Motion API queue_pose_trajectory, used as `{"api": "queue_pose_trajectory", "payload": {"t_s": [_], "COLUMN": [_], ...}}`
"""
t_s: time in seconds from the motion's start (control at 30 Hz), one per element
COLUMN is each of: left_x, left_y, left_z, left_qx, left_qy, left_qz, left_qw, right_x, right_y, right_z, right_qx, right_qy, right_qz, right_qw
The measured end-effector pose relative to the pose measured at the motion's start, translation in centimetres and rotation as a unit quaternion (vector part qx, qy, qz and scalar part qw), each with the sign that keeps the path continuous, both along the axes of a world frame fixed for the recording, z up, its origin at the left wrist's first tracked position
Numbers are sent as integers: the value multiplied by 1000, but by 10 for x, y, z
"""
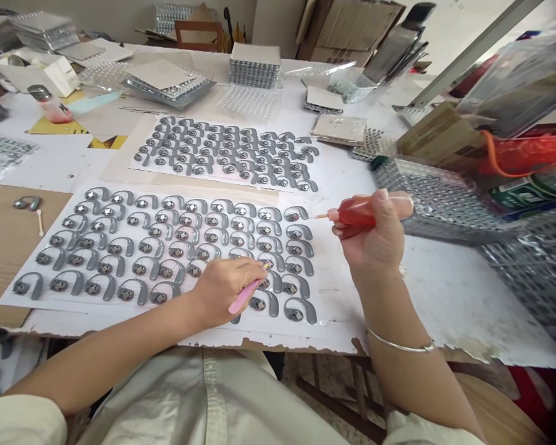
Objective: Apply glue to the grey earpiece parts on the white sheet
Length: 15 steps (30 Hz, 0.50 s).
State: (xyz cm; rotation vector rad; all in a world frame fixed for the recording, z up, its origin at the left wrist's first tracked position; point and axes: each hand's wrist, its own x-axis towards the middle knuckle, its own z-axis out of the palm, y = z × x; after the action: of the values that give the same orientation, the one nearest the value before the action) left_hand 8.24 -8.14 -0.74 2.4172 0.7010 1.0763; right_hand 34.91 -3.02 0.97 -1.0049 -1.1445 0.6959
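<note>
Workbench covered in white paper point(445, 296) is crowded with stacked clear blister trays point(254, 65). Two white sheets are laid on it, and rows of grey ear-hook pieces point(301, 312) are set out on them. Over the nearer sheet point(324, 290), a slim pink tool point(243, 298) is gripped by the left hand point(225, 290), its tip among the pieces. A red nozzle bottle point(356, 211) is held closed in the right hand point(370, 232), just beside the last column of pieces.
</note>
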Motion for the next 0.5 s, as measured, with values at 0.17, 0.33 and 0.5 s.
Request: {"api": "queue_pose_trajectory", "payload": {"t_s": [0.17,0.33,0.5], "left_x": [0,-1,3], "left_y": [-4,-7,-8], "left_z": [-16,-22,-19], "left_qx": [88,142,167], "left_qy": [31,58,91], "left_qz": [-4,9,15], "left_qw": [996,988,982], "right_x": [-21,-37,-52], "right_y": [-12,-18,-27], "right_z": [11,3,-10], "right_qx": [-86,-48,-21], "right_qy": [113,78,-33], "right_qz": [12,-10,-19], "right_qw": [990,996,999]}}
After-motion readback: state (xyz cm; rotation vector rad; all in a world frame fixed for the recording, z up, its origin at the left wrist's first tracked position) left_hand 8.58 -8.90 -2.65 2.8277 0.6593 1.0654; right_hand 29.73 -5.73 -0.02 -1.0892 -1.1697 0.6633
